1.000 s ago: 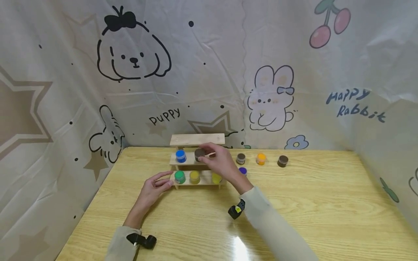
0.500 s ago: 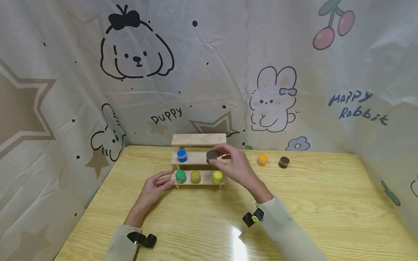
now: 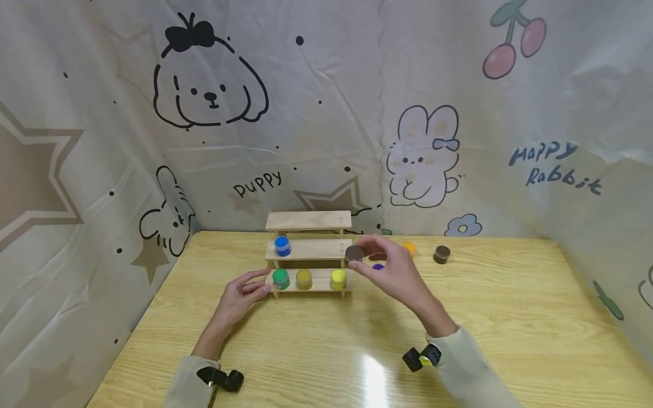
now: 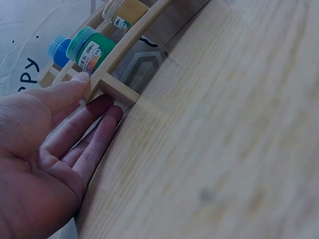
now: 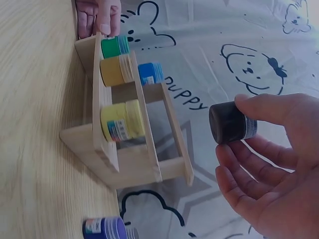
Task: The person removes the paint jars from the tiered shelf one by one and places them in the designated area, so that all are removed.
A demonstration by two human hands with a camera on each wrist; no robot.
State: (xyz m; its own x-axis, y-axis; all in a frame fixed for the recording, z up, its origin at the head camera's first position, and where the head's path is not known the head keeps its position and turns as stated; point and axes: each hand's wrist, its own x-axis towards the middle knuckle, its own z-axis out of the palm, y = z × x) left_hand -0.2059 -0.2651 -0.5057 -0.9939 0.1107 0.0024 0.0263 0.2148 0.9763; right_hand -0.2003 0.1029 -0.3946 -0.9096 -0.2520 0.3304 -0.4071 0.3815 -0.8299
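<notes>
My right hand (image 3: 393,269) pinches a dark brown or black paint jar (image 5: 232,122) between thumb and fingers. The jar is in the air, off the right end of a three-tier wooden rack (image 3: 311,249). On the left, my left hand (image 3: 238,300) holds the rack's lower end, its thumb (image 4: 79,82) at the corner and the fingertips by the leg. The lowest tier bears a green jar (image 3: 280,278), an ochre jar (image 3: 304,279) and a yellow jar (image 3: 338,279). A blue jar (image 3: 283,246) stands at the left of the middle tier; the top tier is bare.
Right of the rack, a purple jar (image 5: 105,228), an orange jar (image 3: 410,248) and another dark jar (image 3: 441,254) stand on the wood-grain table (image 3: 510,317). My right hand partly hides some of them. A printed curtain (image 3: 326,130) hangs behind the table.
My right hand has drawn the dark jar away from the middle tier, to the right and slightly toward me. My left hand has stayed at the rack's left end.
</notes>
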